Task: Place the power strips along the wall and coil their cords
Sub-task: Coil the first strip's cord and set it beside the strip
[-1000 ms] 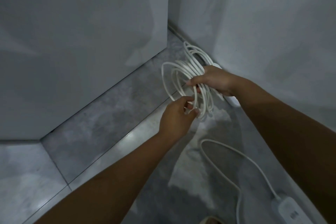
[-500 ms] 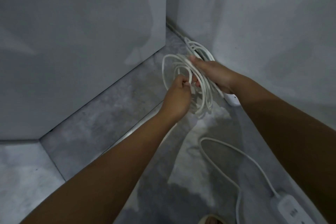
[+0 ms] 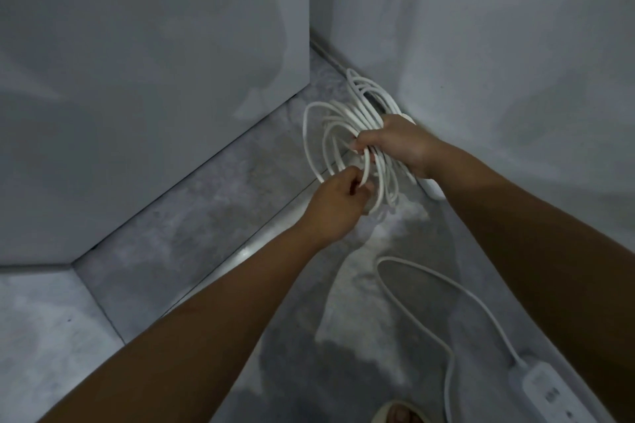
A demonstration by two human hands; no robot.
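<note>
A white cord [image 3: 321, 134] is wound into several loops above the floor near the right wall. My right hand [image 3: 398, 144] grips the bundle of loops at its top. Just below, my left hand [image 3: 338, 204] pinches a strand at the bottom of the coil. A white power strip [image 3: 433, 189] lies against the wall under my right wrist, mostly hidden. A second power strip [image 3: 549, 391] lies on the floor at the lower right, its loose cord [image 3: 417, 312] running in a long bend across the floor.
A large grey panel [image 3: 144, 79] stands on the left, meeting the right wall [image 3: 498, 45] at a narrow corner. The floor [image 3: 206, 216] is mottled grey tile. A sandalled foot [image 3: 397, 414] shows at the bottom edge.
My left hand went up into the coil, then came back down to its lower edge with a strand. My right hand kept its grip on the loops.
</note>
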